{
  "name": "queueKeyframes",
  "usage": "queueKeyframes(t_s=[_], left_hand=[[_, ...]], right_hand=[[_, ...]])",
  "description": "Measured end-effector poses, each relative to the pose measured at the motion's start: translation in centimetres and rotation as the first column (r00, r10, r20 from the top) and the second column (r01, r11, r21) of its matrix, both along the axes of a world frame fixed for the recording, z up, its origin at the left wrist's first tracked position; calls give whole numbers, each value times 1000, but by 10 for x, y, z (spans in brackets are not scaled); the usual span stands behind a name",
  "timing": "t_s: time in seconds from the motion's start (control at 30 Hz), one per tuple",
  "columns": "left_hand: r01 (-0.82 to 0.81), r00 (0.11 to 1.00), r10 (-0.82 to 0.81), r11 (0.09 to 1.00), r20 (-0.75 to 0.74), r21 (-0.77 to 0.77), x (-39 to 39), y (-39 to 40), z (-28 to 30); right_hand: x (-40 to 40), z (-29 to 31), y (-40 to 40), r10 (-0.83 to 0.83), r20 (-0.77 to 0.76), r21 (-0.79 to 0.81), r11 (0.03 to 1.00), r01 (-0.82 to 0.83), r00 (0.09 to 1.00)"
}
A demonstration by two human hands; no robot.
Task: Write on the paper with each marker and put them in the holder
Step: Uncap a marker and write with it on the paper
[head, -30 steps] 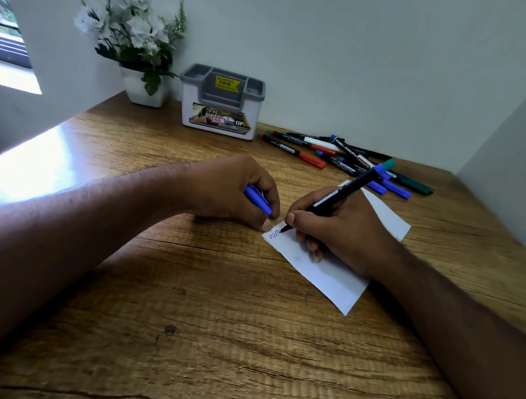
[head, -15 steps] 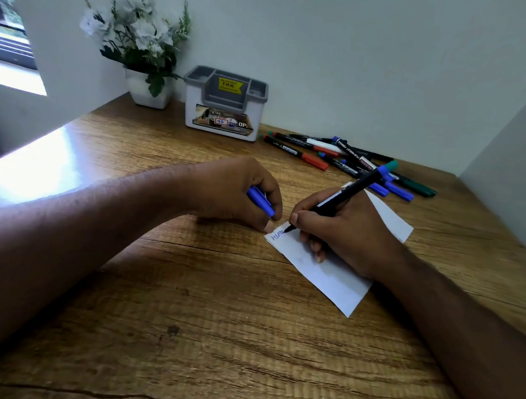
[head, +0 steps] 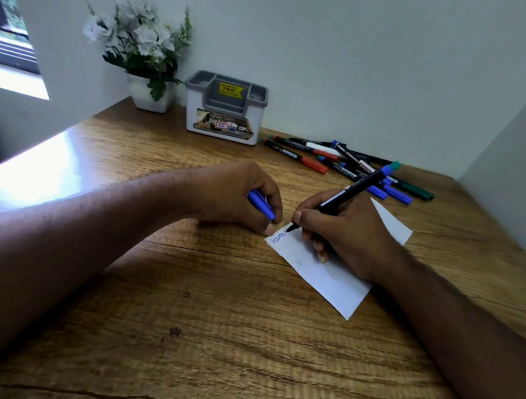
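Observation:
A white slip of paper (head: 334, 279) lies on the wooden desk, with blue handwriting at its near-left corner. My right hand (head: 343, 233) grips a black marker (head: 349, 193) with a blue end, its tip touching the paper beside the writing. My left hand (head: 240, 194) rests on the desk at the paper's left corner, closed around the blue marker cap (head: 261, 205). A grey-and-white holder (head: 226, 109) stands at the back against the wall, apart from both hands. A pile of several markers (head: 336, 160) lies to its right.
A white pot of white flowers (head: 147, 57) stands left of the holder. White walls close the desk at the back and on the right. A window (head: 5, 41) is at the far left. Bare wood desk (head: 214, 336) spreads below my arms.
The marker tip has moved a little to the right along the paper, and the blue writing has grown by a few strokes. My left hand has stayed put.

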State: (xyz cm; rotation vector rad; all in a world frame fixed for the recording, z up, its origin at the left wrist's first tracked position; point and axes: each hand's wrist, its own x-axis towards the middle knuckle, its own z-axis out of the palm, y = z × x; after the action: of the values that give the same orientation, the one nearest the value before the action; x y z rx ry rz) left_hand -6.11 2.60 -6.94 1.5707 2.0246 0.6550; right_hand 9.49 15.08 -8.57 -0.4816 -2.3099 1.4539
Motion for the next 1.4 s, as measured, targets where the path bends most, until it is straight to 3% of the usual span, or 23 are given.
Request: queueKeyframes(t_s=[0.4, 0.57, 0.73, 0.8, 0.9, 0.97, 1.03, 1.2, 1.27, 1.4], left_hand=[[0, 1000, 0, 1000, 5, -1, 1, 0, 1], [8, 1000, -8, 1000, -1, 4, 0, -1, 1], [0, 1000, 0, 1000, -3, -5, 1, -1, 1], [1, 1000, -1, 1000, -10, -15, 1, -1, 1], [1, 1000, -1, 1000, -4, -12, 1, -2, 0], [-18, 998, 16, 999, 54, 39, -1, -3, -1], [-99, 977, 71, 986, 203, 130, -3, -6, -1], [-297, 741, 67, 926, 669, 235, -3, -6, -8], [-304, 679, 45, 926, 733, 225, 0, -6, -8], [-319, 654, 35, 918, 755, 235, 1, -5, -7]], right_hand=[[2, 1, -1, 32, 7, 7, 999, -32, 999], [5, 0, -7, 96, 48, 124, 987, -101, 994], [2, -1, -3, -40, 19, 213, 976, 35, 999], [2, -1, -2, -61, -7, 123, 991, 61, 998], [2, 2, 0, -90, -123, -134, 988, 73, 988], [0, 5, 1, -120, -229, -263, 963, 57, 966], [-2, 9, 0, -139, -304, -332, 943, 32, 943], [-1, 12, -2, -96, -338, -424, 904, -61, 936], [0, 13, -1, -82, -348, -427, 901, -80, 934], [-1, 16, -2, -96, -357, -395, 917, -57, 929]])
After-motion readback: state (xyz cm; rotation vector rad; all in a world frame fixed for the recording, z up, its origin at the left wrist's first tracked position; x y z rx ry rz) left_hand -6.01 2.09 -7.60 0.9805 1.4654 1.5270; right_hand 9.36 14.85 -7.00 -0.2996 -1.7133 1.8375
